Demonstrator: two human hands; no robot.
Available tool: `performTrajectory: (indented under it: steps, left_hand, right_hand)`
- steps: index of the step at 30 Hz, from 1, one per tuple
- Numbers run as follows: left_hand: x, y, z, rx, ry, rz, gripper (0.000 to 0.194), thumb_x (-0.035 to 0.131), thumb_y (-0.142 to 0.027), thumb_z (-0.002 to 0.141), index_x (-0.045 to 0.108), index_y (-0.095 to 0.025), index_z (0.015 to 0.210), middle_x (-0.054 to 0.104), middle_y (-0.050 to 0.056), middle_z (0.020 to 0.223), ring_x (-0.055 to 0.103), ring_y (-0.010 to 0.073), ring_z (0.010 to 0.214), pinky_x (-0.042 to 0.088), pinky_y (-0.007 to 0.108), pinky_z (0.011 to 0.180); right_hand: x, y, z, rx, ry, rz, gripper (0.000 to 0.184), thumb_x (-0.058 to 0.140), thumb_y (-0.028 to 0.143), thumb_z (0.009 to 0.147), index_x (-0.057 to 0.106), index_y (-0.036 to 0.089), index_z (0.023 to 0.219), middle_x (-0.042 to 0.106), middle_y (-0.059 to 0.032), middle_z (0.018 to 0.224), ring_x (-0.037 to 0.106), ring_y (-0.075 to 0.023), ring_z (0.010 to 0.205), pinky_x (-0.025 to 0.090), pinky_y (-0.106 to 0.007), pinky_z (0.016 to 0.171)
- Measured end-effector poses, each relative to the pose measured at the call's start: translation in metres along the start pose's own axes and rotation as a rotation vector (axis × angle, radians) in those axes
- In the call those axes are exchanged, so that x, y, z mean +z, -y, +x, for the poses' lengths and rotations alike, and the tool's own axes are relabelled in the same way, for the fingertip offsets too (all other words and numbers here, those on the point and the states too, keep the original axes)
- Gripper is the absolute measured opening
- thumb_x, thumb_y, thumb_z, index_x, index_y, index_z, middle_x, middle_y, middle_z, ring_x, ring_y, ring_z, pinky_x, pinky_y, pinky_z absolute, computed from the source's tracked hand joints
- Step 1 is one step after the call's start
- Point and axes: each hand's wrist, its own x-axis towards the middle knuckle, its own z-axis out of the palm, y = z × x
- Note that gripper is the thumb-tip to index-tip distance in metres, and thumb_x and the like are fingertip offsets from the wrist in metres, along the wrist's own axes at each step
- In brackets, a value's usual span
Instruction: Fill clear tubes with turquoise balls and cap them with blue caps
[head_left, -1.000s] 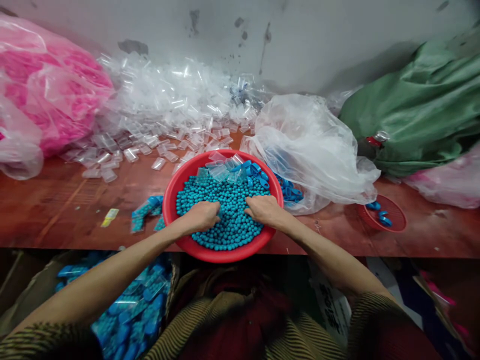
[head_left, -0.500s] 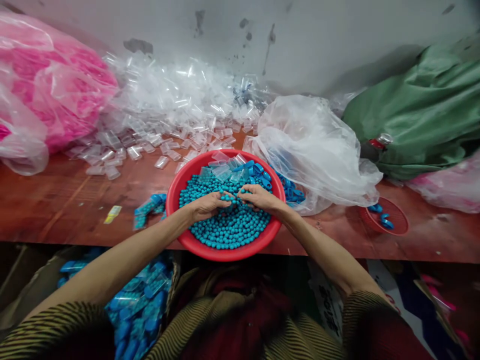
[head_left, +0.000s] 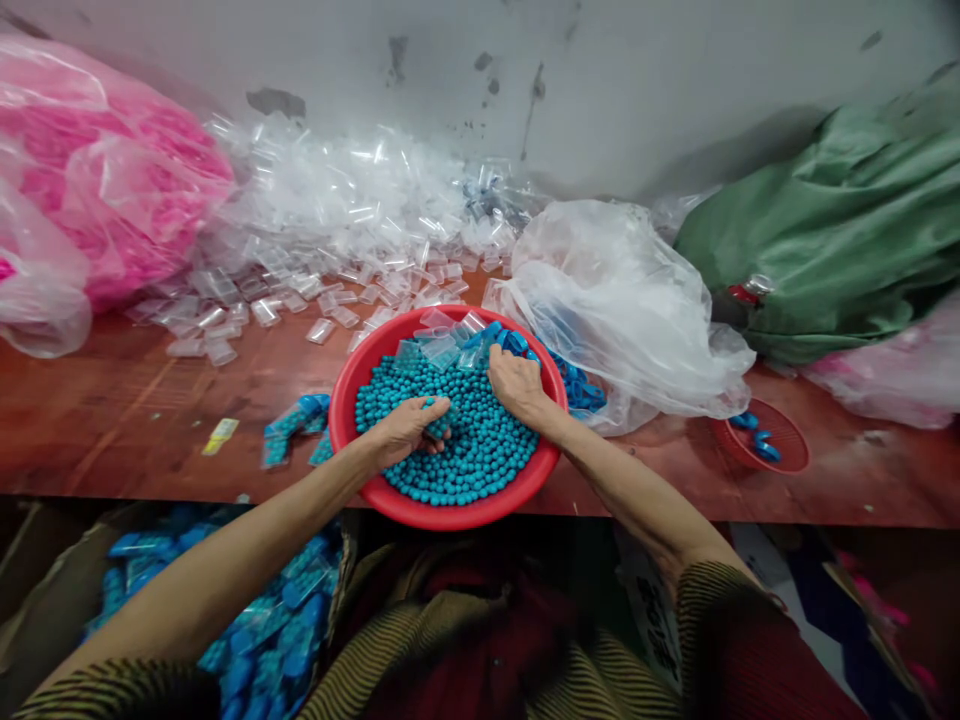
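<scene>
1. We see small, round, glossy turquoise beads (head_left: 457,470) filling most of a red bowl (head_left: 343,405); the bowl sits at the front edge of the bench (head_left: 150,420), its near rim reaching just past that edge.
2. Our left hand (head_left: 415,428) is curled around a cluster of beads above the left half of the bowl; we cannot tell whether a clear case encloses them.
3. Our right hand (head_left: 516,385) is bent over the bowl's right side, fingertips beside the clear cases (head_left: 441,350) and blue caps (head_left: 514,340) at its far side; the fingers are hidden, so we cannot tell what they grasp.
4. Both hands cover some beads from our view; the cases and caps lie over those at the far rim.
5. Toward the back edge of the bench we have a heap of clear cases (head_left: 360,190), with a pink bag (head_left: 112,190) to its left; a white plastic bag (head_left: 611,290) crowds the bowl's far right side; a green sack (head_left: 825,240) slumps farther right.
6. Near the front edge stands a small red basket (head_left: 801,445) on the right; below that edge, on the left, a cardboard box (head_left: 52,590) holds bead-filled cases (head_left: 255,630).
</scene>
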Motion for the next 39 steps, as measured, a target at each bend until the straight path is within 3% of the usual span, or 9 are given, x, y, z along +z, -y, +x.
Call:
performTrajectory:
  steps: [2, 6, 12, 17, 20, 23, 26, 33, 39]
  left_hand:
    - [-0.001, 0.000, -0.003, -0.001, 0.048, -0.076, 0.036, 0.065, -0.045, 0.074, 0.051, -0.016, 0.090, 0.061, 0.001, 0.063, 0.057, 0.0117, 0.048, 0.042, 0.022, 0.045]
    - [-0.003, -0.001, -0.007, -0.009, 0.095, -0.167, 0.033, 0.070, -0.029, 0.071, 0.054, -0.016, 0.097, 0.064, 0.004, 0.075, 0.064, 0.0150, 0.062, 0.046, 0.023, 0.052]
    - [-0.001, -0.001, -0.008, 0.048, -0.044, -0.174, 0.031, 0.073, -0.028, 0.065, 0.063, -0.014, 0.091, 0.063, 0.003, 0.079, 0.059, 0.0132, 0.071, 0.042, 0.023, 0.059]
    - [0.000, 0.000, -0.012, 0.173, -0.178, -0.017, 0.035, 0.074, -0.035, 0.062, 0.066, -0.013, 0.088, 0.062, 0.000, 0.074, 0.051, 0.0101, 0.063, 0.036, 0.023, 0.059]
    - [-0.003, 0.002, -0.018, 0.202, -0.201, -0.027, 0.040, 0.075, -0.039, 0.059, 0.063, -0.014, 0.088, 0.063, 0.000, 0.074, 0.055, 0.0116, 0.065, 0.039, 0.024, 0.062]
    - [-0.006, 0.004, -0.024, 0.158, -0.184, -0.061, 0.046, 0.073, -0.044, 0.060, 0.057, -0.016, 0.092, 0.063, 0.000, 0.073, 0.059, 0.0137, 0.063, 0.041, 0.024, 0.055]
    - [-0.007, 0.004, -0.027, 0.114, -0.162, -0.063, 0.047, 0.070, -0.046, 0.062, 0.054, -0.016, 0.094, 0.061, 0.000, 0.068, 0.056, 0.0117, 0.053, 0.036, 0.021, 0.046]
    - [-0.001, 0.006, -0.024, 0.153, -0.067, -0.018, 0.046, 0.070, -0.044, 0.064, 0.052, -0.016, 0.095, 0.061, 0.000, 0.068, 0.057, 0.0107, 0.054, 0.038, 0.020, 0.045]
    - [0.001, 0.009, -0.025, 0.174, -0.036, 0.046, 0.041, 0.065, -0.044, 0.068, 0.050, -0.016, 0.094, 0.061, -0.001, 0.068, 0.057, 0.0106, 0.049, 0.038, 0.019, 0.041]
  right_hand:
    - [0.004, -0.003, 0.001, -0.007, 0.006, -0.010, 0.028, 0.028, 0.013, 0.092, 0.050, 0.011, 0.110, 0.068, -0.0167, 0.096, 0.066, -0.0248, 0.083, 0.043, -0.029, 0.065]
    - [0.002, -0.011, -0.024, -0.015, -0.017, -0.039, 0.028, 0.027, 0.014, 0.092, 0.053, 0.015, 0.103, 0.068, -0.0129, 0.091, 0.065, -0.0234, 0.081, 0.041, -0.028, 0.064]
    - [0.000, -0.017, -0.055, -0.183, 0.087, -0.079, 0.029, 0.030, 0.016, 0.092, 0.057, 0.019, 0.102, 0.066, -0.0086, 0.097, 0.061, -0.0210, 0.087, 0.038, -0.027, 0.064]
    - [-0.008, -0.019, -0.043, -0.158, 0.073, 0.045, 0.026, 0.039, 0.031, 0.093, 0.060, 0.019, 0.102, 0.066, -0.0065, 0.100, 0.060, -0.0185, 0.091, 0.038, -0.025, 0.072]
    - [-0.015, -0.010, -0.041, -0.274, 0.063, 0.117, 0.025, 0.045, 0.035, 0.092, 0.060, 0.018, 0.105, 0.064, -0.0062, 0.102, 0.057, -0.0183, 0.097, 0.038, -0.025, 0.077]
    - [-0.020, -0.002, -0.043, -0.394, 0.074, 0.118, 0.023, 0.046, 0.029, 0.092, 0.060, 0.018, 0.106, 0.063, -0.0066, 0.102, 0.055, -0.0184, 0.098, 0.037, -0.025, 0.081]
    - [-0.018, -0.002, -0.042, -0.373, 0.061, 0.060, 0.022, 0.045, 0.024, 0.092, 0.059, 0.016, 0.106, 0.062, -0.0080, 0.101, 0.054, -0.0196, 0.097, 0.037, -0.026, 0.081]
    - [0.014, 0.004, -0.023, -0.378, 0.156, -0.122, 0.023, 0.044, 0.024, 0.091, 0.060, 0.014, 0.102, 0.060, -0.0136, 0.104, 0.053, -0.0257, 0.099, 0.039, -0.032, 0.076]
    - [0.005, 0.006, -0.028, -0.285, 0.075, 0.112, 0.025, 0.047, 0.024, 0.089, 0.056, 0.010, 0.107, 0.064, -0.0141, 0.099, 0.057, -0.0244, 0.095, 0.040, -0.031, 0.079]
